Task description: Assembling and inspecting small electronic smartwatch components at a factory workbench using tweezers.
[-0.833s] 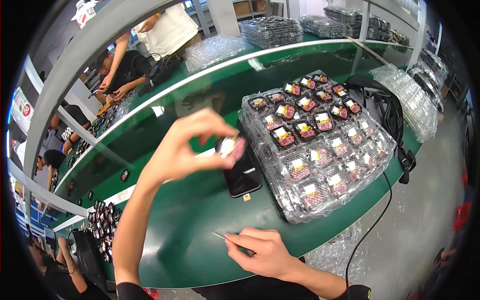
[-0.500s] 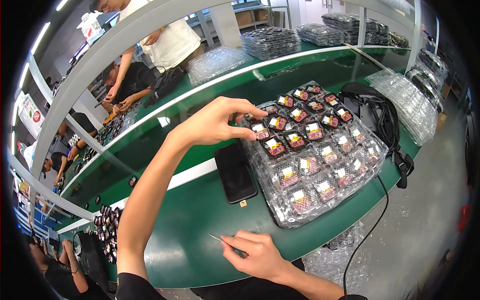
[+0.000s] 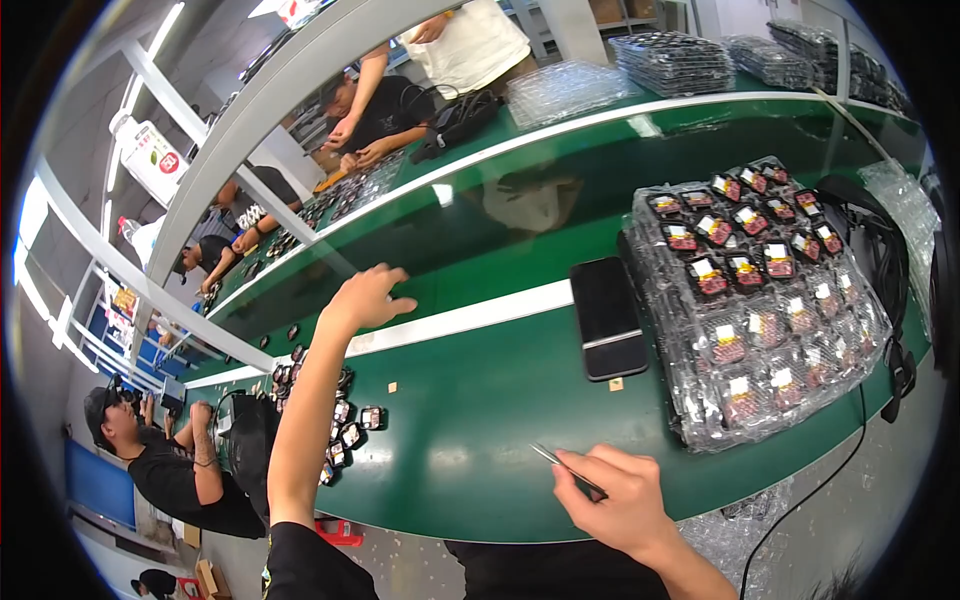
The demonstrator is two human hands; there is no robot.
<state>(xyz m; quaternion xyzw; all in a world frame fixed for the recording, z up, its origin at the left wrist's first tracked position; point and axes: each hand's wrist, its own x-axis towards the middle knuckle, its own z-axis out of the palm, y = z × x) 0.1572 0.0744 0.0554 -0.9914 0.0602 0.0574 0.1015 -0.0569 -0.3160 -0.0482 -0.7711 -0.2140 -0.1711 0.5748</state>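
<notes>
From mid-view, the left hand (image 3: 362, 300) is at nine o'clock over the green table (image 3: 470, 440), thumb and fingers loosely spread, grasping nothing. The right hand (image 3: 615, 490), at five, pinches a thin metal tool (image 3: 550, 457) pointing to ten. Small black cases (image 3: 373, 417) lie heaped between seven and eight; more sit in a clear plastic tray (image 3: 705, 432) at three, their white, yellow and red labels too small to read. A black phone (image 3: 605, 305) lies beside the tray. At ten, a white jug (image 3: 145, 155) bears a red disc.
</notes>
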